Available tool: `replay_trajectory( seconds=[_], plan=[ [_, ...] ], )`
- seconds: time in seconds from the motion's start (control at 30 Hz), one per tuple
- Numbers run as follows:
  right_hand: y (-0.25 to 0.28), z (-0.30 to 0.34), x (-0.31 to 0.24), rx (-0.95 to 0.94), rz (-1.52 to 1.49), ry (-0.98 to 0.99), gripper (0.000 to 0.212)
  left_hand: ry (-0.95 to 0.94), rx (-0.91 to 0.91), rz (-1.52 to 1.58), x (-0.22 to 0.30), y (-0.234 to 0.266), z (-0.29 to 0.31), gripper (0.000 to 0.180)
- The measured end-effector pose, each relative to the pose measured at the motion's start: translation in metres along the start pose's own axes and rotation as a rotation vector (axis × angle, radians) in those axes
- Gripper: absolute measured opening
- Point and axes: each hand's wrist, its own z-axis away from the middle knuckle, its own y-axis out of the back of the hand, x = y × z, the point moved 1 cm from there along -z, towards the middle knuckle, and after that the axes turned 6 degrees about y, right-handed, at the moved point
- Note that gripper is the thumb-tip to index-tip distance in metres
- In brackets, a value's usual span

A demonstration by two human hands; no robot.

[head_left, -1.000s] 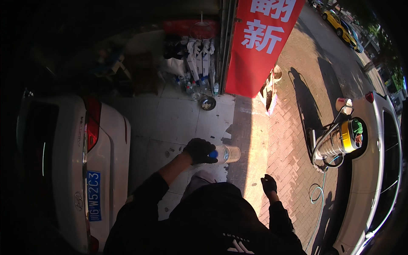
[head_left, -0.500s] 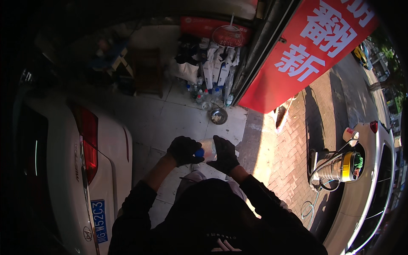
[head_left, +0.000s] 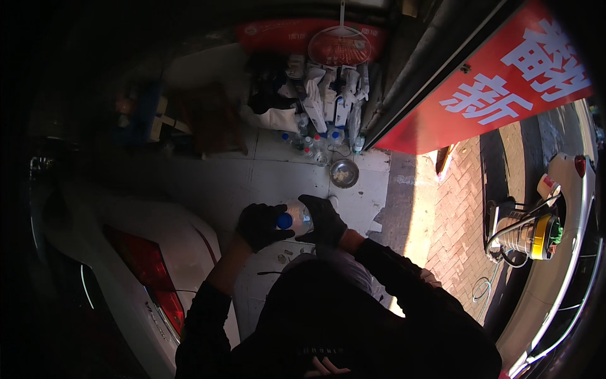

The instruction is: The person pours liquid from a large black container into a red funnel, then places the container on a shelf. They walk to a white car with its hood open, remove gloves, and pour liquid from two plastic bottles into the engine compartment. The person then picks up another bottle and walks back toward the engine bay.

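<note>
Between my hands, in front of my chest, is a clear plastic bottle (head_left: 300, 215) with a blue cap (head_left: 284, 221). Black gloves cover both hands. My left hand (head_left: 260, 226) is closed around the capped end, thumb and fingers on either side of the blue cap. Gripping the other end, my right hand (head_left: 325, 222) has its thumb and fingers curved around the bottle's body. The cap faces up toward me and to the left. Parts of the bottle are hidden behind the gloves.
A metal bowl (head_left: 344, 173) with pale bits stands on the tiled floor ahead. Beyond it are several bottles (head_left: 320, 144) and a heap of bags and packages (head_left: 328, 95). A white car (head_left: 180, 227) is at left; a vacuum cleaner (head_left: 527, 235) stands at right beside another car (head_left: 558, 284).
Both hands and the bottle have shifted slightly left in the picture, and the cap now shows more fully. The view has turned, so the bowl, sign and cars sit differently.
</note>
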Motion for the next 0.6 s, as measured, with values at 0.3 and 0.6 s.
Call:
replay_trajectory(
  seconds=[0.3, 0.6],
  plan=[
    [0.025, -0.078, 0.081, -0.159, 0.256, -0.182, 0.074, 0.275, -0.195, -0.095, -0.107, -0.029, -0.097, 0.055],
    [-0.018, -0.021, 0.244, -0.063, 0.195, -0.888, 0.054, 0.529, -0.086, -0.152, -0.349, -0.185, -0.22, 0.056]
  ],
)
